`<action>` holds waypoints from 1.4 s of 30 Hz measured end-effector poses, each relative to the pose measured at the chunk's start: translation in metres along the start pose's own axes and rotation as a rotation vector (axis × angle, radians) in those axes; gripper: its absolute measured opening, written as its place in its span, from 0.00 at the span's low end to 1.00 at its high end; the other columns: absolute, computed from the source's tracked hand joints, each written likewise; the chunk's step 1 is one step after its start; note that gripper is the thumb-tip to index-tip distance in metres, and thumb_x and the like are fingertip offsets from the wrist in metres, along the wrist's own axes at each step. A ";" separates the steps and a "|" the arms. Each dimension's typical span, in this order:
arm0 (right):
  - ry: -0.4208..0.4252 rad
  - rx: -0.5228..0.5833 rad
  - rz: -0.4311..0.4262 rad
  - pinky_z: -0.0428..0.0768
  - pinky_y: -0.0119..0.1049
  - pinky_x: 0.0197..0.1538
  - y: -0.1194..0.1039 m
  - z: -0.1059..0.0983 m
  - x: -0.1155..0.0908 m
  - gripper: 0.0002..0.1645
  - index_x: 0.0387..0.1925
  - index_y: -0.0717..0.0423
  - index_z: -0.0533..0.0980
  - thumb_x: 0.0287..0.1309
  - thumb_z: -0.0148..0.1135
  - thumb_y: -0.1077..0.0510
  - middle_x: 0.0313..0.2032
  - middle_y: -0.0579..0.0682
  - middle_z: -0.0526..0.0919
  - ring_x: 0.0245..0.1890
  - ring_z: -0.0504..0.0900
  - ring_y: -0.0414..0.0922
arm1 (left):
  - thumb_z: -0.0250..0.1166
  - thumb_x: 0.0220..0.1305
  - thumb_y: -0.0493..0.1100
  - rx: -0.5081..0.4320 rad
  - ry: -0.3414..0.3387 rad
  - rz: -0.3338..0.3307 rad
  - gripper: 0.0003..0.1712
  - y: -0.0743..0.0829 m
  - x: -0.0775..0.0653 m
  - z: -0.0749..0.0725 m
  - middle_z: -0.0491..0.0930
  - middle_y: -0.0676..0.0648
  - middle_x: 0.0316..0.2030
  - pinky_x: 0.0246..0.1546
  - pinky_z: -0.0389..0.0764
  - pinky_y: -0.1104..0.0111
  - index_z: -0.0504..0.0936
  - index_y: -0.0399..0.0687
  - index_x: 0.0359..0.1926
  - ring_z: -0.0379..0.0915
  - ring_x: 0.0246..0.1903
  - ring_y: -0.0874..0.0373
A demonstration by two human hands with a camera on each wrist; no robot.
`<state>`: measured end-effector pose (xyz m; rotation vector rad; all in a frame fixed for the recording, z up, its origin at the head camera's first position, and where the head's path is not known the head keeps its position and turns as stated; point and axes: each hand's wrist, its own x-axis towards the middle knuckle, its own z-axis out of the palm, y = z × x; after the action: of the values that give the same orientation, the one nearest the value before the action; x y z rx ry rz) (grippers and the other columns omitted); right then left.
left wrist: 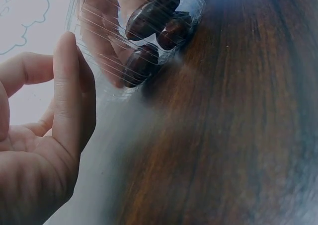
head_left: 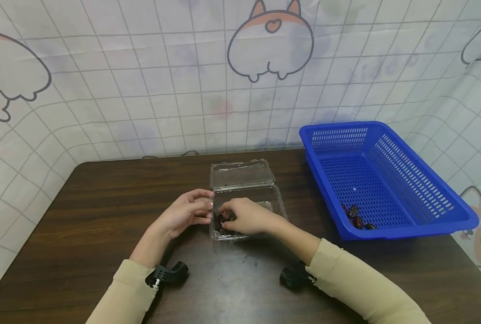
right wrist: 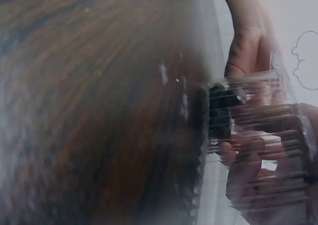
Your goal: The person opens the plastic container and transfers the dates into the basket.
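A clear plastic clamshell box (head_left: 280,202) stands on the table with its lid (head_left: 242,174) folded back. Several dark, glossy dates (left wrist: 141,66) lie at its left end, seen through the ribbed wall in the left wrist view. Inside the box, my right hand (head_left: 248,217) curls thumb and fingers round a date (left wrist: 153,16) among the others. The right wrist view of it is blurred through the plastic. Against the box's left side rests my left hand (head_left: 185,213), fingers loosely bent and holding nothing.
A blue plastic basket (head_left: 386,234) with slotted walls stands on the right of the dark wooden table (head_left: 114,202). Several dates (head_left: 358,222) lie in its near left corner. A patterned cloth (head_left: 163,90) hangs behind the table and along its sides.
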<state>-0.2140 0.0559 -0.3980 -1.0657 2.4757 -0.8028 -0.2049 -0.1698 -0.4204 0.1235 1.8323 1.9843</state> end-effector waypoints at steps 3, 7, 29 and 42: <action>0.008 -0.002 -0.001 0.81 0.42 0.52 0.000 0.002 0.002 0.18 0.55 0.61 0.81 0.66 0.69 0.60 0.44 0.50 0.85 0.48 0.82 0.46 | 0.58 0.74 0.33 -0.001 0.000 -0.001 0.27 0.000 0.000 0.000 0.79 0.48 0.35 0.38 0.86 0.67 0.62 0.27 0.68 0.80 0.31 0.58; 0.034 0.012 0.000 0.81 0.42 0.50 0.000 0.001 0.002 0.15 0.50 0.58 0.81 0.63 0.71 0.60 0.42 0.49 0.84 0.46 0.82 0.46 | 0.58 0.74 0.33 0.001 0.002 -0.003 0.26 0.000 0.001 0.000 0.79 0.48 0.36 0.38 0.86 0.67 0.62 0.28 0.68 0.80 0.31 0.58; 0.164 0.179 -0.039 0.73 0.34 0.29 -0.004 -0.035 -0.034 0.17 0.45 0.53 0.75 0.59 0.74 0.59 0.37 0.45 0.82 0.23 0.73 0.40 | 0.59 0.71 0.33 0.011 0.023 -0.004 0.26 0.001 -0.002 0.000 0.79 0.47 0.33 0.38 0.87 0.66 0.64 0.29 0.66 0.79 0.30 0.58; 0.349 0.170 0.056 0.69 0.37 0.25 0.003 -0.102 -0.125 0.17 0.51 0.51 0.75 0.65 0.72 0.55 0.46 0.50 0.80 0.19 0.67 0.43 | 0.60 0.71 0.32 -0.004 0.018 0.009 0.25 -0.002 -0.001 0.002 0.79 0.47 0.33 0.39 0.87 0.66 0.66 0.32 0.66 0.80 0.30 0.58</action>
<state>-0.1822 0.1874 -0.3104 -0.8525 2.6397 -1.2484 -0.2027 -0.1687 -0.4222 0.1137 1.8419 2.0011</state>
